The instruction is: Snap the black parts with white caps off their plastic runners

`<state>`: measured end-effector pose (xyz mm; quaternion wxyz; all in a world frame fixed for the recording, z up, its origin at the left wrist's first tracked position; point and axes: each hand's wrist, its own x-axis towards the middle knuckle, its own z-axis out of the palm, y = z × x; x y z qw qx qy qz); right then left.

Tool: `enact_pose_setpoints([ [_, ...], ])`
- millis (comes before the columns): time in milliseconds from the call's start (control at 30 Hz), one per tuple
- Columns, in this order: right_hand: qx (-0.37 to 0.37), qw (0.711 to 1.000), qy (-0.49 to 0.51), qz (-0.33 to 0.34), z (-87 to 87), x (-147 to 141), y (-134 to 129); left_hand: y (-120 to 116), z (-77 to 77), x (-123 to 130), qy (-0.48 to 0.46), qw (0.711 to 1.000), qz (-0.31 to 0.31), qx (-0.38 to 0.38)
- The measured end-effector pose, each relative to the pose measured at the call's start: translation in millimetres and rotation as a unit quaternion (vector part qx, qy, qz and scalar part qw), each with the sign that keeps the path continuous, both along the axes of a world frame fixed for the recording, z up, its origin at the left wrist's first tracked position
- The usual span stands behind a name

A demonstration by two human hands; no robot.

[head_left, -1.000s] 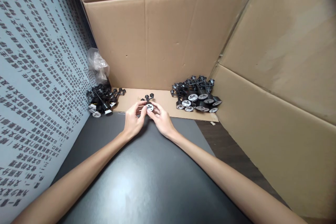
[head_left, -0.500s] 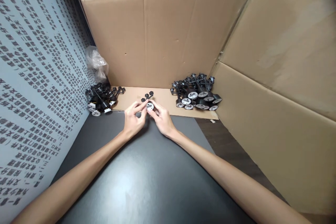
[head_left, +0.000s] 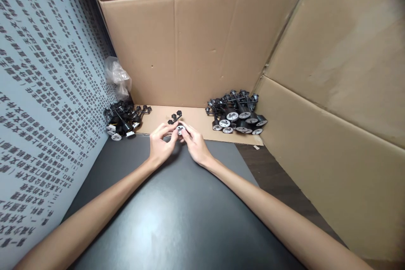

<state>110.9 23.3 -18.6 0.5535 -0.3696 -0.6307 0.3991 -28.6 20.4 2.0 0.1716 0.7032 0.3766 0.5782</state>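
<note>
Between my hands is a small black toy street lamp [head_left: 181, 129], its round white-bottomed base turned toward me and its several lantern heads pointing away. My left hand [head_left: 162, 141] grips the base from the left, thumb and fingers closed on it. From the right, my right hand [head_left: 195, 143] pinches the same base, with the thumb at the white underside. Dark marks or slots show on that underside, too small to make out. The fingers partly hide the base's sides.
A heap of similar lamps [head_left: 238, 114] lies at the back right on a cardboard strip [head_left: 193, 114]. Another pile [head_left: 122, 120], some with loose white bases, sits at the back left below a clear plastic bag [head_left: 117, 74]. Cardboard walls [head_left: 202, 46] enclose the dark table mat [head_left: 177, 202].
The lantern heads have tipped slightly to the left and the base has turned a little in my hands. My right thumb has shifted on the white underside.
</note>
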Motion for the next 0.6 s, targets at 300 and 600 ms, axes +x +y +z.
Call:
enact_pose_setpoints([
  [300, -0.032, 0.998, 0.045, -0.001, 3.4, -0.7, -2.5, -2.1, 0.8, 1.7, 0.01, 1.0, 0.001, 0.022],
  [600, -0.014, 0.999, 0.043, 0.001, 8.8, 1.0, -5.7, -4.8, 2.8, 3.7, 0.064, 0.995, 0.022, 0.071],
])
